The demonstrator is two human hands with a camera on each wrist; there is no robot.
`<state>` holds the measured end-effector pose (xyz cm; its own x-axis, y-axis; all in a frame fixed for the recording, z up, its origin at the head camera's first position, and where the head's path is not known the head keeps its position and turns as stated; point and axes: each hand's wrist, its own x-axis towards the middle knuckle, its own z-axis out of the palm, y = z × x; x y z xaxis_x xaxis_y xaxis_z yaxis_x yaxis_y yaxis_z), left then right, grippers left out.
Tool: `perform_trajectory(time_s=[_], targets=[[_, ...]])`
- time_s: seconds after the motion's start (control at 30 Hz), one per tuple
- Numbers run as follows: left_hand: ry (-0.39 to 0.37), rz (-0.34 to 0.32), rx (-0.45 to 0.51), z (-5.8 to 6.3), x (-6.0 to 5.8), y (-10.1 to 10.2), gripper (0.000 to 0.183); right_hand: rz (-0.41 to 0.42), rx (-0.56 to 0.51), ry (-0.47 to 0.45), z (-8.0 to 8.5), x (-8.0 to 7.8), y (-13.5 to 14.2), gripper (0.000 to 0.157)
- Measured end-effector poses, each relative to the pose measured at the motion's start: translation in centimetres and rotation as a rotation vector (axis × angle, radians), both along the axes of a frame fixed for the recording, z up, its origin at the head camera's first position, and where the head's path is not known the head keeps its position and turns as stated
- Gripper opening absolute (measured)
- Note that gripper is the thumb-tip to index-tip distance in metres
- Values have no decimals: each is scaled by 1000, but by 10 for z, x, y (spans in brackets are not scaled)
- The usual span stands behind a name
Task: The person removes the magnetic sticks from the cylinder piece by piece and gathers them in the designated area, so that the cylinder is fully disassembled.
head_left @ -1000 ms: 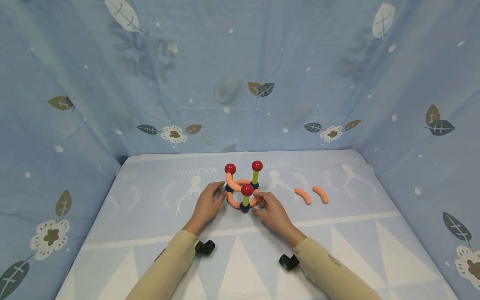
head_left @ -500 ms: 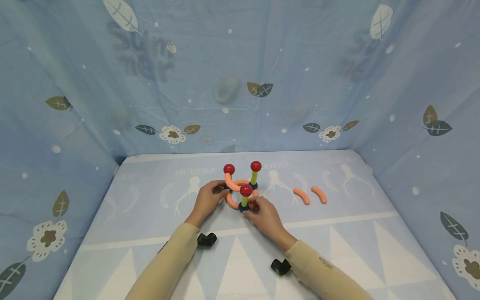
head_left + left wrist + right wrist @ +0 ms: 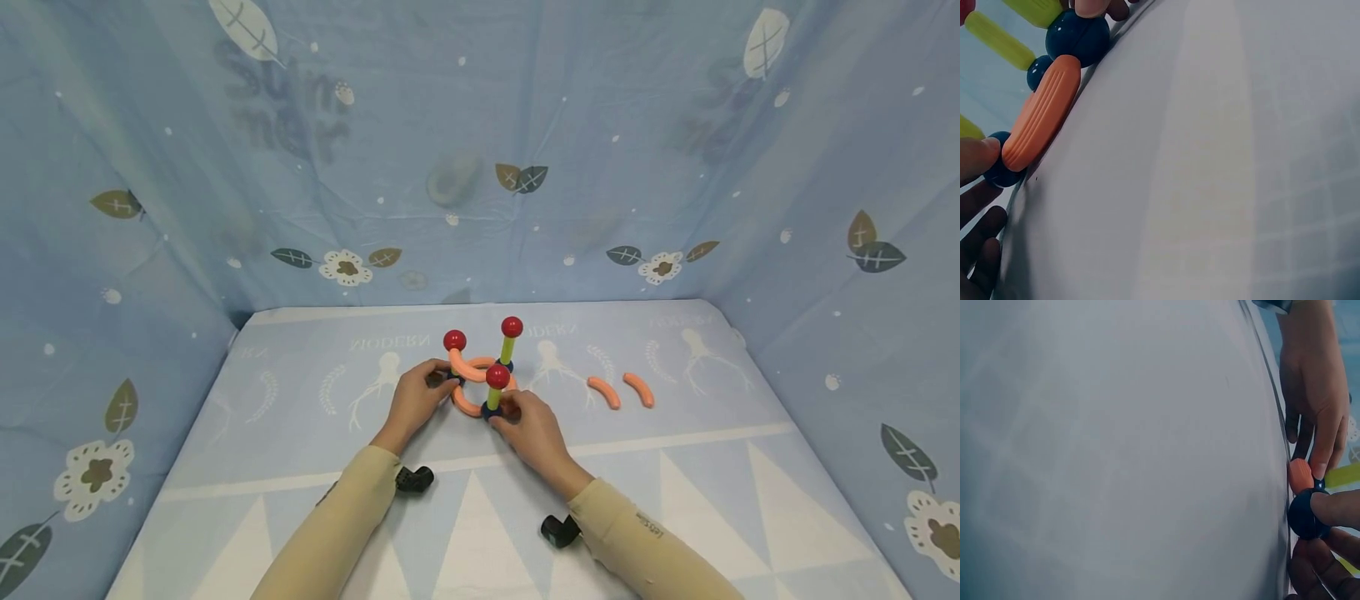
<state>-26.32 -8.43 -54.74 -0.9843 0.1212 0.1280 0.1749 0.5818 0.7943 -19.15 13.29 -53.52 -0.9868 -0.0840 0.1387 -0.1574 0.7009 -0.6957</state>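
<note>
A toy frame of magnetic-style balls and rods stands mid-table. Red balls [image 3: 497, 377] top its yellow-green rods [image 3: 507, 350], and curved orange pieces [image 3: 467, 405] link dark blue balls at its base. My left hand [image 3: 412, 402] pinches the left blue ball [image 3: 1000, 170]. With thumb and fingers my right hand [image 3: 532, 429] grips the front blue ball [image 3: 1307, 514], at the foot of the front rod. Between these two balls lies a ridged orange curved piece [image 3: 1044, 112]. An upper orange arc [image 3: 468, 370] runs from the left red ball toward the front one.
Two loose curved orange pieces, a nearer one [image 3: 604, 392] and a farther one [image 3: 639, 389], lie on the patterned tablecloth [image 3: 705, 467] to the right. A blue printed curtain [image 3: 480, 208] encloses the back and sides.
Both hands have closed in on the base balls and now pinch them. The front upright has shifted slightly right and the left red ball slightly left. The loose orange pieces have stayed put.
</note>
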Motion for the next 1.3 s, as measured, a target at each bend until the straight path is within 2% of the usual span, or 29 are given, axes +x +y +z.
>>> perform_trajectory(time_s=[0.17,0.5,1.0,1.3], targets=[[-3,0,18,-1,1,-1,27,-11,-8,8,-1,-1,2,34],[26,-8,-16,1,4,-2,33,-26,8,14,-2,-1,4,33],[-5,35,-42,6,17,0,28,-39,-47,-2,-5,-9,15,33],[1,48,-41,4,23,2,27,-32,-84,10,-3,-14,21,32]])
